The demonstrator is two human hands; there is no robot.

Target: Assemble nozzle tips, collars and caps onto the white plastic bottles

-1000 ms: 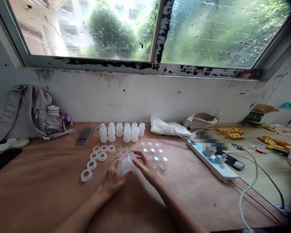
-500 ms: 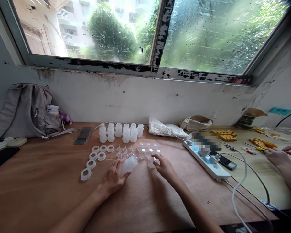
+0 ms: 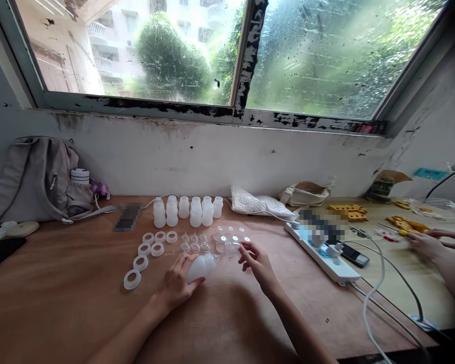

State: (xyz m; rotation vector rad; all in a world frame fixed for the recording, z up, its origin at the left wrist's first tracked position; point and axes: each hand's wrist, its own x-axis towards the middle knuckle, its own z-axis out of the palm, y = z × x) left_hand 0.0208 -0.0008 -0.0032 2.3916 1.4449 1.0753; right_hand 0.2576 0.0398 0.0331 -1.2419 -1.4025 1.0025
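Frosted bottle, one: in the left hand, over the desk; tilted, long axis running from eight o'clock at the base to two o'clock at the neck. Left fingers curled around its side; fitting at the neck too small to identify.

Clear cover, one: at about one o'clock from that neck, apart from it; right hand the nearer. Right fingers bent, their tips at the cover's three o'clock edge; whether they pinched it could not be told. From those fingers, the bottle lay toward eight o'clock.

Also present, counted from the bottle: clear peaked pieces, near twelve o'clock; white rings, between nine and ten.
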